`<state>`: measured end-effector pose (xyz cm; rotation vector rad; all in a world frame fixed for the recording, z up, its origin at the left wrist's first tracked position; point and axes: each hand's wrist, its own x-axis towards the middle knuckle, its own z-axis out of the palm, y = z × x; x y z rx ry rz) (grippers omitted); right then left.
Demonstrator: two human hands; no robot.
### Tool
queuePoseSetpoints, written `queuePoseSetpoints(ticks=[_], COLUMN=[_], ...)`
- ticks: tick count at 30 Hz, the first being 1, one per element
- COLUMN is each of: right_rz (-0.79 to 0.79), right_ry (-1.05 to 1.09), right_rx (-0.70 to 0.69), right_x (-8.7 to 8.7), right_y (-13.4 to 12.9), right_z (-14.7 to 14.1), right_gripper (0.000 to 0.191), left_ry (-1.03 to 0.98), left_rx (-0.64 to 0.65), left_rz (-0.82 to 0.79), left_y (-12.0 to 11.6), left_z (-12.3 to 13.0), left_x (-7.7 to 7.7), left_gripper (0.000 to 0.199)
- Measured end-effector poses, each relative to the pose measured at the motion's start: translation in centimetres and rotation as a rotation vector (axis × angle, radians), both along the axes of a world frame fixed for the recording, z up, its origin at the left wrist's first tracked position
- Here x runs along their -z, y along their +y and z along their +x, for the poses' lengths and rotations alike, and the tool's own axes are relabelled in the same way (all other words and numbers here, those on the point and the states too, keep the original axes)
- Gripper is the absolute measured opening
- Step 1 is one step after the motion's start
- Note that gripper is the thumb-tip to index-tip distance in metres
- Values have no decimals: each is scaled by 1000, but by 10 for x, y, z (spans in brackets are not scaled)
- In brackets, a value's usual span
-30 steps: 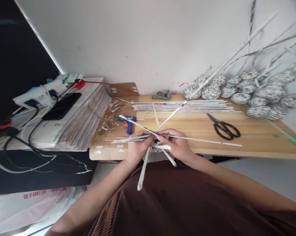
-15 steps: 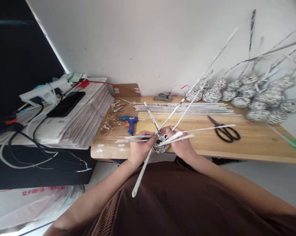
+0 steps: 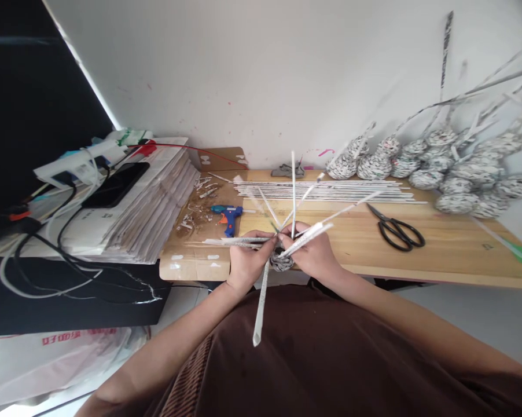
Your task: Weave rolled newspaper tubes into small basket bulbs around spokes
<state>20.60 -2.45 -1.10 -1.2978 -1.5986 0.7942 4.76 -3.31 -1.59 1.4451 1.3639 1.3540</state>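
Between my two hands, near the table's front edge, is a small woven piece of rolled paper (image 3: 282, 262). Several long paper tubes (image 3: 293, 185) fan out from it, and one tube (image 3: 261, 307) points down toward my lap. My left hand (image 3: 249, 260) is closed around the left side of the piece, thumb pressed near its top. My right hand (image 3: 315, 252) is closed on the other side, its thumb and fingertips pinching at the tubes beside the left thumb. The far sides of the fingers and part of the weave are hidden.
Behind my hands lies a row of paper tubes (image 3: 356, 191). A blue glue gun (image 3: 230, 218) rests on the cardboard (image 3: 191, 258) at left, near paper scraps. Black scissors (image 3: 395, 230) lie right. Woven gourd shapes (image 3: 456, 174) stand against the wall; a paper stack (image 3: 148, 214) is far left.
A long tube that leaned up to the right has swung left, and its upper end now looks blurred. The lower tube has shifted right. My right fingers have moved in toward my left thumb.
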Motion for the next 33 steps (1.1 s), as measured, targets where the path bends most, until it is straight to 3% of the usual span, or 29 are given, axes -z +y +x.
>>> queuePoseSetpoints(ticks=[5,10,19,25,33], right_rz=[-109,-183,-181,-223,-152], right_ry=[187,382,347,375,261], right_rx=[66,63,-70,-111,-43], right_x=[5,7,6,14,13], right_y=[9,10,4,5,2], right_z=[-13,-26,-27,-27,-26], right_gripper=[17,26,17,25,14], left_ry=[-63,13,97,238,143], left_rx=[-70,-130,-99,-33,-38], left_rz=[-11,49,139,169,-17], left_y=[-1,-8,-7,-9,-9], left_z=[-2,-10,-21,-24,-25], left_x=[3,-2,8,-5,-8], left_gripper=[19,14,11,8,26])
